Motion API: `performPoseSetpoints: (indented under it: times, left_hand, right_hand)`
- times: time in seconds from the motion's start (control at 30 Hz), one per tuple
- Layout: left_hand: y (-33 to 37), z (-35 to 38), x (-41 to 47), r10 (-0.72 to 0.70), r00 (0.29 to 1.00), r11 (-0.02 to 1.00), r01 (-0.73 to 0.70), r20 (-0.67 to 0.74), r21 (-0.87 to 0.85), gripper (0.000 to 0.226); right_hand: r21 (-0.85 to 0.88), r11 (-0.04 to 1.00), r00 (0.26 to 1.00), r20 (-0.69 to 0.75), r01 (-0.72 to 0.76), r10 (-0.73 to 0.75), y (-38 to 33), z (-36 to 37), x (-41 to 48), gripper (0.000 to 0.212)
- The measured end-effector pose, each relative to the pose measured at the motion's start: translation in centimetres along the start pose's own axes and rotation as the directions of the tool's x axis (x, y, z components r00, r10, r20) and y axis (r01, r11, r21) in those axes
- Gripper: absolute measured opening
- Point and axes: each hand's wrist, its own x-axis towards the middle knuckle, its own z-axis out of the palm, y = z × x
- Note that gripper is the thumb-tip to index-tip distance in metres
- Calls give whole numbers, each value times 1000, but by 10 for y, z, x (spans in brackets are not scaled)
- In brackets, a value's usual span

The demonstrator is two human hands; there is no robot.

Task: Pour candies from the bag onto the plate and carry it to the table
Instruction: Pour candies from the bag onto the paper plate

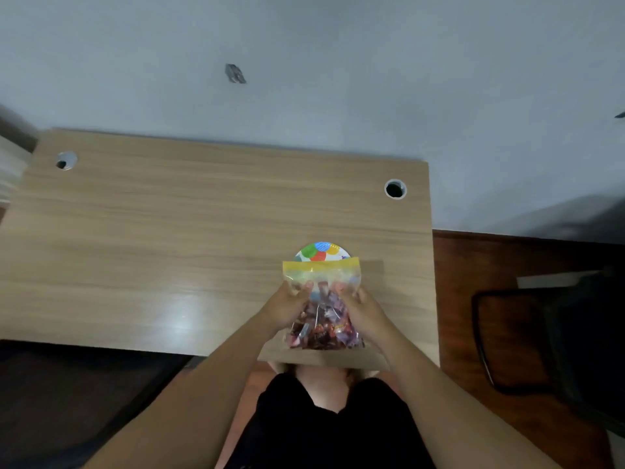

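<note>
A clear zip bag [322, 299] with a yellow seal strip is full of wrapped candies in red, purple and brown. It stands above the near right part of the wooden desk [169, 238]. My left hand [287, 306] grips its left side and my right hand [360, 309] grips its right side, both just below the seal. Behind the bag lies a paper plate [321, 251] printed with coloured balloons; only its far half shows, the bag hides the remainder. The seal looks closed.
The desk has two round cable holes, one at the far left [66, 160] and one at the far right [395, 189]. A dark chair [541, 336] stands on the reddish floor to the right. A grey wall rises behind the desk.
</note>
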Motion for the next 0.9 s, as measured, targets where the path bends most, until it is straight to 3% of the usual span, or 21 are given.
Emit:
performPoseSetpoints:
  times: [0.1, 0.27, 0.7, 0.9]
  left_hand:
    - [-20, 7, 8, -90, 996, 996, 90, 29, -5, 64]
    - [-15, 16, -5, -167, 982, 986, 168, 85, -12, 30]
    - [-35, 21, 1, -240, 970, 971, 240, 44, 4, 32]
    - [-43, 22, 5, -198, 980, 974, 194, 22, 117, 31]
  right_hand:
    - [-67, 998, 999, 47, 11, -8, 8, -4, 1, 38]
    - [-119, 993, 993, 114, -26, 40, 22, -5, 7, 43]
    - [-277, 948, 986, 12, -155, 165, 28, -3, 21, 40]
    - [-321, 936, 986, 29, -145, 163, 32, -2, 24, 45]
